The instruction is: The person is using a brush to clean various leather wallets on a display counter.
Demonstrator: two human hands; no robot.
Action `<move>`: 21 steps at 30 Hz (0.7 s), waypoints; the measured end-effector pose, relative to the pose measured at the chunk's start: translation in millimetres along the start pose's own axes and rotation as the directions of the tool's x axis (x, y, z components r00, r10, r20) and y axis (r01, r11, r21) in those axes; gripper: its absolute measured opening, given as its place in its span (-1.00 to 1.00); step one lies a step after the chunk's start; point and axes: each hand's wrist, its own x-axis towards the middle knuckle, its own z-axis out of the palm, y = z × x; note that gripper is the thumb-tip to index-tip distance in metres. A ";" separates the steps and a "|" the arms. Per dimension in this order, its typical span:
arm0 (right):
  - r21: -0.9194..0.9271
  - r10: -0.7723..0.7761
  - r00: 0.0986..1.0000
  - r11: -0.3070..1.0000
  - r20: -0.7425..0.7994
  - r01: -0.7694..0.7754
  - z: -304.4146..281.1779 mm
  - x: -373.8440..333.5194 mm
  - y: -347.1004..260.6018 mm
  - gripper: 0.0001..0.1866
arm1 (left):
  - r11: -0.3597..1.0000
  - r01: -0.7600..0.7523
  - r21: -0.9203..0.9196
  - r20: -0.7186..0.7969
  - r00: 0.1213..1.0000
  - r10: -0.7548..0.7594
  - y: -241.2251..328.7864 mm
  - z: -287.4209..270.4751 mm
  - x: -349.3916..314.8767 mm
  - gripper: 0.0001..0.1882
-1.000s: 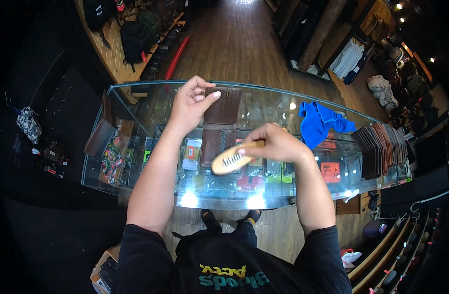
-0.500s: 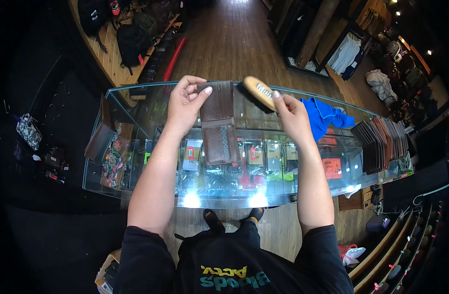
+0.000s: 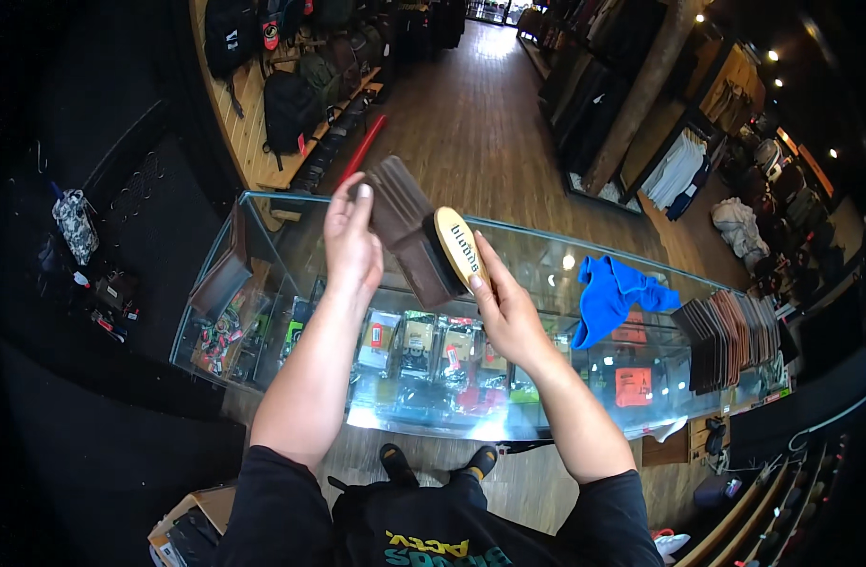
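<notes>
My left hand (image 3: 353,236) grips the edge of a dark brown leather wallet (image 3: 409,227), which hangs unfolded and tilted above the glass counter, its card slots showing. In my right hand (image 3: 508,307) is an oval brush (image 3: 459,248) with a pale wooden back and dark bristles. The bristle side faces the wallet's lower half; whether they touch I cannot tell. Right of my hands, a crumpled blue cloth (image 3: 614,298) lies on the counter top.
Under the glass of the display counter (image 3: 423,416) are several packaged goods. A row of wallets (image 3: 730,335) stands at its right end, and a brown wallet (image 3: 223,269) stands at its left end. Backpacks (image 3: 296,109) line the far left wall.
The brush has moved left and down to the wallet. The wallet has gone from hanging nearly straight to tilted, its top leaning left. My view has shifted, showing more floor beyond the counter.
</notes>
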 end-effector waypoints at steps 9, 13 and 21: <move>-0.151 -0.106 0.992 0.984 -0.074 0.093 -6.7 7.0 -11.7 -0.33 | 0.998 0.045 0.045 0.032 0.998 -0.046 3.8 15.1 -12.9 -0.69; -0.127 -0.026 0.998 0.991 0.057 0.033 -17.3 -5.4 -14.5 -0.34 | 0.999 0.040 -0.032 0.044 0.998 -0.038 19.5 6.2 3.6 -0.67; -0.148 -0.271 0.938 0.959 -0.214 0.243 -10.3 13.4 -1.7 -0.36 | 0.965 0.220 0.144 0.101 0.967 -0.235 -11.2 32.9 -33.6 -0.59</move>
